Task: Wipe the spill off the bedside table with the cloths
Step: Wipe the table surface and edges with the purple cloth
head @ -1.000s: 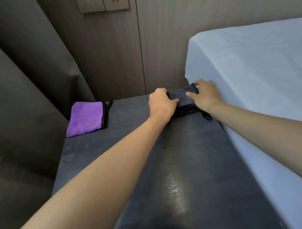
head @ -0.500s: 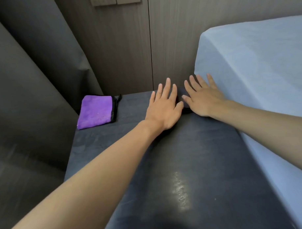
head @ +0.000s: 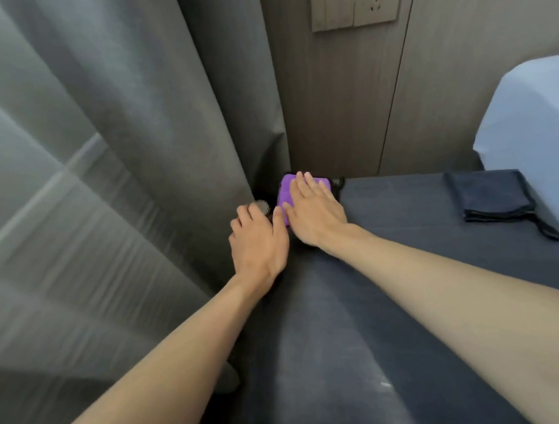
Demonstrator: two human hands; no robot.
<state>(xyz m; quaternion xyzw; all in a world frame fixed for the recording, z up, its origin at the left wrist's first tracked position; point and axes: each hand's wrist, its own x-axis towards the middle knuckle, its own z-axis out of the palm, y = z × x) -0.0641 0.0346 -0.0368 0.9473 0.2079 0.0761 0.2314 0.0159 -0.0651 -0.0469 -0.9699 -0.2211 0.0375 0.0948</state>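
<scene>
Bedside table (head: 400, 271): dark grey top, its near end and right edge cut off by the frame, much of its middle covered by two bare forearms. Purple cloth (head: 285, 192): folded, lying at the far left corner of the table against the wall; only its far and left parts show, the rest lies under the right hand; a black edging or loop shows at its right side. Right hand (head: 316, 213): laid flat, palm down, fingers spread and extended over the purple cloth; grasping nothing. Left hand (head: 258, 241): at the table's left edge just beside the purple cloth, back of the hand upward, fingers curled loosely downward; fingertips hidden, so whether they pinch anything cannot be told. Small round silvery object (head: 263, 206): just beyond the left hand's knuckles, partly covered, identity unclear. Dark cloth (head: 490, 195): folded, at the far right of the table, well apart from both hands, a hanging loop trailing from its near right corner. Spill: not discernible on the dark surface; only pale sheen near the lower edge. Grey curtain (head: 128, 185): left side, blurred. Pale blue bedding (head: 528, 117): right edge, cut off. Wall socket plate (head: 356, 6): top, partly cropped.
</scene>
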